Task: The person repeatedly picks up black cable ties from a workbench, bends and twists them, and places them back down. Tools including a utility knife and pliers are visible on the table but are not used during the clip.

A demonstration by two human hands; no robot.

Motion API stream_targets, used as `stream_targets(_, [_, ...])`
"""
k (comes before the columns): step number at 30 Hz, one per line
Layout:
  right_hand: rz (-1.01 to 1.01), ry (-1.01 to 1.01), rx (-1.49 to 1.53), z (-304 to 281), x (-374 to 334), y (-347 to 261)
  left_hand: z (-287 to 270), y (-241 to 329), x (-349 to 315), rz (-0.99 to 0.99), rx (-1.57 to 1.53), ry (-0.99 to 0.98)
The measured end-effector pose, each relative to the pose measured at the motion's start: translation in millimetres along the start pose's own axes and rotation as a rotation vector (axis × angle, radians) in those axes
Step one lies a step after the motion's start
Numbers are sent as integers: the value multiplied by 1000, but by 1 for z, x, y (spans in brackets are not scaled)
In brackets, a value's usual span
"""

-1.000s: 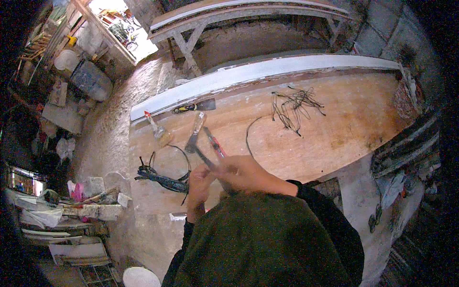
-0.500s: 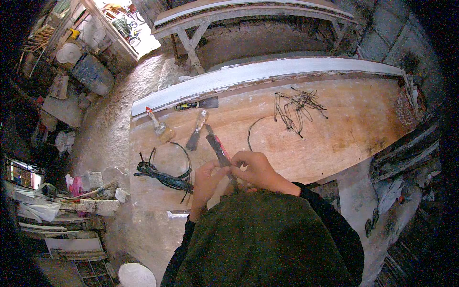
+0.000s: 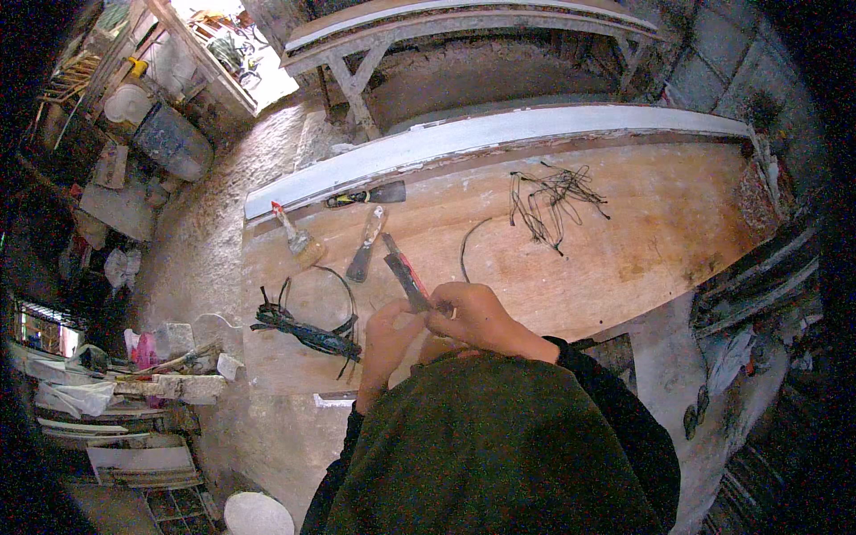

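At the near edge of the wooden worktop (image 3: 624, 223), my left hand (image 3: 393, 332) and my right hand (image 3: 477, 314) meet with fingers pinched. Between their fingertips is the near end of a dark flat strip (image 3: 407, 282), whose exact kind I cannot make out. Right beside it shows a slim red-and-black tool (image 3: 400, 255), partly covered by the strip and my fingers. To the left of my left hand lies a bundle of black cords (image 3: 308, 332), with a loop curving up from it. A single dark cord (image 3: 465, 250) arcs beyond my right hand.
A paintbrush (image 3: 301, 241), a putty knife (image 3: 366, 245) and a wide black-bladed scraper (image 3: 370, 193) lie on the worktop. Tangled thin black cords (image 3: 555, 205) lie farther right. A long white board (image 3: 499, 130) runs along the far edge. A blue barrel (image 3: 174, 141) stands left.
Both hands stay nearly in place, with the fingers shifting slightly. The dark length that hung below the fingertips no longer shows there. The tools and cords on the worktop have not moved.
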State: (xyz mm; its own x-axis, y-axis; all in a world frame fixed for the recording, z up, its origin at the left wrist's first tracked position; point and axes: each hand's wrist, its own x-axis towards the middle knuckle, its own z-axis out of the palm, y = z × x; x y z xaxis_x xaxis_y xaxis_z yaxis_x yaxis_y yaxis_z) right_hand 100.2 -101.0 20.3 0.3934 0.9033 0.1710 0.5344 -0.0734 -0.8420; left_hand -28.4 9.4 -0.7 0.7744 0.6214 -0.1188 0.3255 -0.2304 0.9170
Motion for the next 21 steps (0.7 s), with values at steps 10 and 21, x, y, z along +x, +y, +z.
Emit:
stream_targets(10, [43,-92,-90,-6,-3,-3,2,-4,2,129,-11,-115])
stream_targets(21, [143,6,-191,-3,6,55,-11,10,-9,15,-679,-107])
